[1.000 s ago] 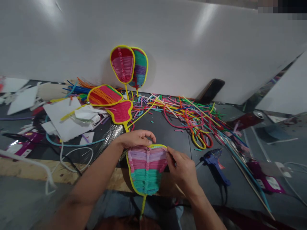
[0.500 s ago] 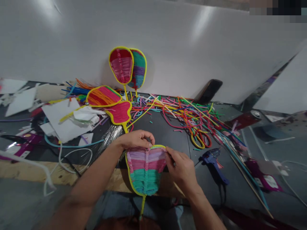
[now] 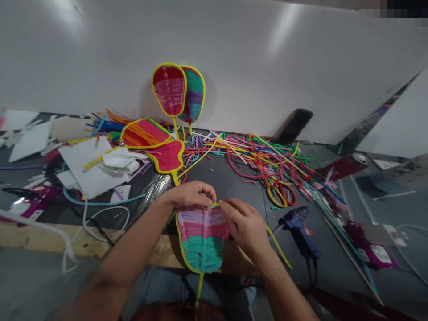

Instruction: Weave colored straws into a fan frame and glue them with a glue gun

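A fan-shaped pipe-cleaner piece point(image 3: 202, 245), banded lilac, pink and teal with a yellow rim and stem, lies in front of me, its stem toward my body. My left hand point(image 3: 194, 195) pinches its far edge near the middle, fingers curled. Just right of that, my right hand point(image 3: 245, 223) is closed on the yellow pipe cleaner point(image 3: 280, 247) at the same edge. The loose end of that strip sticks out beyond my right wrist. My right fingers cover the fan's upper right corner.
Two similar fans point(image 3: 169, 91) lean on the white wall; more lie flat behind my left hand. Pipe cleaners point(image 3: 261, 156) are heaped along the back. Scissors point(image 3: 281, 196), a blue glue gun point(image 3: 301, 229) and a can point(image 3: 347, 165) are at right, a phone point(image 3: 296, 127) against the wall.
My right hand has slid left along the fan's far edge, closer to my left hand. A loose yellow pipe-cleaner end now shows right of my wrist. My left hand stays put.
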Motion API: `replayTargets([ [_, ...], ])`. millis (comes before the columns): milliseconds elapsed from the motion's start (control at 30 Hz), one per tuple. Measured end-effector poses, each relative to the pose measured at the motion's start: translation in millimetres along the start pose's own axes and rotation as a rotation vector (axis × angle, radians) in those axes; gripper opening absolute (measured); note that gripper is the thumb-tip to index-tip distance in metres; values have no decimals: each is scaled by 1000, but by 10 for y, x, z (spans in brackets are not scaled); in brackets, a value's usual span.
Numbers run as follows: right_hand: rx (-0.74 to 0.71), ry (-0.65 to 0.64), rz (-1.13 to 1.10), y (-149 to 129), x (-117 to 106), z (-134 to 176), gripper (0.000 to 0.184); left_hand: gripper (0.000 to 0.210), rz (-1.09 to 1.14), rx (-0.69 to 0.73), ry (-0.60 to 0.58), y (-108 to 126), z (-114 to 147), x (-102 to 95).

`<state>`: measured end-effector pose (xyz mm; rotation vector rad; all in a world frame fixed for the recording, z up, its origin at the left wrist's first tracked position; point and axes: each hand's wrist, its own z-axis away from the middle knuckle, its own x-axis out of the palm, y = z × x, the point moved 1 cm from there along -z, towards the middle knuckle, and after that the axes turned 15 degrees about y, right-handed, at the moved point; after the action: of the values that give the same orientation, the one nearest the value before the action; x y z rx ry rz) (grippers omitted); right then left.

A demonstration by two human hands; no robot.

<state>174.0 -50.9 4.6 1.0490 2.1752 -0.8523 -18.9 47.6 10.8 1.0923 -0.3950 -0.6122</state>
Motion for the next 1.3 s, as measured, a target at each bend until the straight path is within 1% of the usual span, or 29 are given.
replayTargets([
  [67,2,-14,-7,7,10,-8,34,27,-1,-1,-10,25,12,12],
  [167,49,-28,-85,17,15,-6,35,29,-16,0,-33,55,39,8],
  [333,131,37,-195,22,-1,30,33,38,-64,-38,-64,89,95,-39],
  [400,166,54,-226,32,-2,55,33,39,-136,-36,-46,118,129,-32],
  [467,199,61,-255,46,1,78,32,32,-259,27,9,161,179,1],
  [567,230,76,-304,72,1,96,31,21,-461,194,104,219,277,76],
  [633,238,84,-333,87,-1,99,31,17,-574,306,166,234,337,117],
  [700,239,86,-358,99,-3,100,31,16,-640,369,200,230,376,140],
  [767,237,90,-378,105,-6,99,31,15,-646,380,208,216,394,145],
  [833,235,98,-395,106,-14,96,31,15,-606,362,196,207,397,142],
  [900,230,105,-399,103,-31,88,31,19,-541,322,176,207,396,139],
  [1000,224,115,-388,97,-73,68,34,29,-419,247,139,223,400,149],
  [1067,221,109,-384,96,-103,55,36,28,-370,227,119,239,410,162],
  [1167,210,87,-390,101,-136,42,35,22,-390,253,123,256,435,182],
  [1300,194,79,-379,102,-154,33,32,19,-515,331,184,268,478,203],
])
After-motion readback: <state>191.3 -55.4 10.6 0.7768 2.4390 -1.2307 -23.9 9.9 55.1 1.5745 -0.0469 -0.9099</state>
